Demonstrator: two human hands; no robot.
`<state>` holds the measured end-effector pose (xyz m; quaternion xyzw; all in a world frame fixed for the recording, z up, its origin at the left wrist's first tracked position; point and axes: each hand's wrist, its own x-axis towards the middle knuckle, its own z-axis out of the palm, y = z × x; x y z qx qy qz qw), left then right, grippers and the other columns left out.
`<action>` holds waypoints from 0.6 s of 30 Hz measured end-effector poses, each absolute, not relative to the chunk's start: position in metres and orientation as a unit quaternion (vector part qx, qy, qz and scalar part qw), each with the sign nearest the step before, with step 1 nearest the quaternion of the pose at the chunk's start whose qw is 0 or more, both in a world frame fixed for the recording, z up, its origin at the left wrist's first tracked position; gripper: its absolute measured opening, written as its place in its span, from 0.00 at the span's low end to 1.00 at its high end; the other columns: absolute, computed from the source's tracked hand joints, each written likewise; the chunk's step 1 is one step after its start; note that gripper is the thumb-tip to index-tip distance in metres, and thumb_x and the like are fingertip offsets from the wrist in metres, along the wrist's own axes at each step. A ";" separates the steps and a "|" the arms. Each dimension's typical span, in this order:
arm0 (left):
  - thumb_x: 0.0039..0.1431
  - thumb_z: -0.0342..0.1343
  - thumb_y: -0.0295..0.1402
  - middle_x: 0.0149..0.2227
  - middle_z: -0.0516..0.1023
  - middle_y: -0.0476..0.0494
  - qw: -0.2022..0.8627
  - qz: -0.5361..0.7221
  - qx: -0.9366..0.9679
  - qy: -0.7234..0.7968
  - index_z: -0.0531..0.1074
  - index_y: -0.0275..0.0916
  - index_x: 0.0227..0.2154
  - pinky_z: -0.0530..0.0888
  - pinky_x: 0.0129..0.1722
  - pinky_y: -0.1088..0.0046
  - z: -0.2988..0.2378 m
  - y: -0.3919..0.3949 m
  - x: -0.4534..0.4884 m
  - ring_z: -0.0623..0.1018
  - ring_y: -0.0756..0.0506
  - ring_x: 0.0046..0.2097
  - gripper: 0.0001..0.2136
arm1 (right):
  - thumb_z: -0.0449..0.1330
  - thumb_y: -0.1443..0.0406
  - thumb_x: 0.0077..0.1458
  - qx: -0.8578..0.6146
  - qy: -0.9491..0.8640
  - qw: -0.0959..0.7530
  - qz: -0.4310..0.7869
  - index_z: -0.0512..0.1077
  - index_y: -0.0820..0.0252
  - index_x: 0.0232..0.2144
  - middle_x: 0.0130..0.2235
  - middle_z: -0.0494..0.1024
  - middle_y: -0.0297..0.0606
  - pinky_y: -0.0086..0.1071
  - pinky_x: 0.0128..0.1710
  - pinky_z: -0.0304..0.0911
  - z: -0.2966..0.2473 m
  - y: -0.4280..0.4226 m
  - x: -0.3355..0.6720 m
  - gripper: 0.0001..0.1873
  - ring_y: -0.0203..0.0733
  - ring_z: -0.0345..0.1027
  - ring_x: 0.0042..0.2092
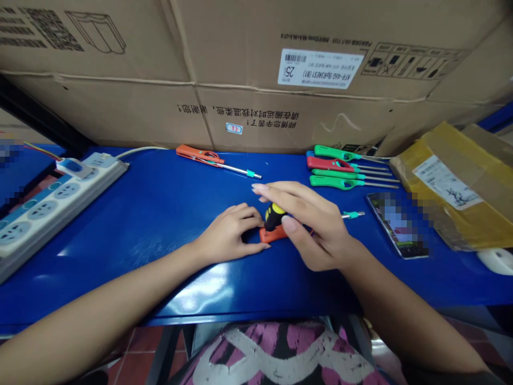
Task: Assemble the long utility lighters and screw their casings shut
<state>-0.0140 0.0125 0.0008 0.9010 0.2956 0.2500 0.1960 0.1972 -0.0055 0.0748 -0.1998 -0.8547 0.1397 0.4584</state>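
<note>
On the blue table (152,214) my left hand (230,232) rests with fingers curled, pinching the end of an orange long-nosed lighter (272,234) that lies flat. Its metal rod with a teal tip (352,215) sticks out to the right past my other hand. My right hand (308,222) is over the lighter's body and grips a small screwdriver with a black and yellow handle (274,214), held upright on the orange body.
Another orange lighter (208,159) lies at the back centre. A pile of green, red and blue lighters (340,168) sits back right. A phone (396,224), yellow-taped package (452,182), white power strip (52,198) and cardboard boxes (256,75) surround the work spot.
</note>
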 end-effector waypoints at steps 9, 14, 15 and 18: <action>0.61 0.63 0.44 0.45 0.78 0.40 0.197 0.245 0.901 0.300 0.77 0.39 0.43 0.74 0.48 0.59 0.002 0.013 -0.014 0.77 0.39 0.48 0.15 | 0.60 0.65 0.64 -0.243 -0.834 0.492 0.062 0.73 0.60 0.53 0.44 0.80 0.44 0.40 0.46 0.75 0.071 -0.004 0.197 0.15 0.44 0.75 0.46; 0.60 0.63 0.43 0.45 0.78 0.40 0.213 0.240 0.897 0.302 0.77 0.39 0.43 0.74 0.47 0.60 0.001 0.013 -0.014 0.77 0.39 0.47 0.14 | 0.58 0.68 0.65 -0.209 -0.843 0.475 0.140 0.69 0.58 0.57 0.48 0.80 0.42 0.38 0.50 0.74 0.071 -0.005 0.196 0.18 0.42 0.76 0.49; 0.61 0.63 0.42 0.43 0.78 0.41 0.218 0.238 0.897 0.303 0.77 0.39 0.42 0.74 0.46 0.61 0.001 0.013 -0.014 0.77 0.40 0.46 0.13 | 0.61 0.67 0.63 -0.211 -0.837 0.489 0.125 0.70 0.57 0.55 0.45 0.80 0.40 0.37 0.46 0.75 0.070 -0.004 0.196 0.18 0.41 0.76 0.45; 0.62 0.62 0.42 0.43 0.79 0.41 0.225 0.243 0.893 0.306 0.77 0.39 0.42 0.74 0.47 0.60 0.001 0.012 -0.014 0.77 0.40 0.46 0.13 | 0.62 0.65 0.63 -0.211 -0.845 0.482 0.100 0.73 0.56 0.52 0.41 0.77 0.40 0.37 0.42 0.74 0.071 -0.003 0.197 0.15 0.41 0.74 0.43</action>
